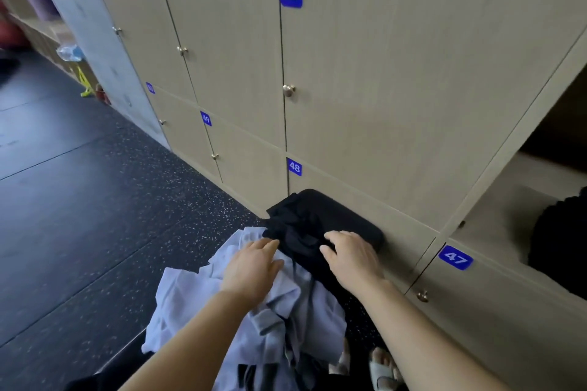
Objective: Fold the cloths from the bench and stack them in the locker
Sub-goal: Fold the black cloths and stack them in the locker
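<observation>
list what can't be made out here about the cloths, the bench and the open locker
All in the head view:
the bench: mostly covered by the black cloth and light cloth
the open locker: cut by the right edge; the dark item inside is unidentifiable
grip of the right hand: fingertips lost in the black folds
far-left door tag: too small to read

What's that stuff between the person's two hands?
A crumpled black cloth lies between the left hand and the right hand, next to a pale cloth; the head view shows it.
</observation>
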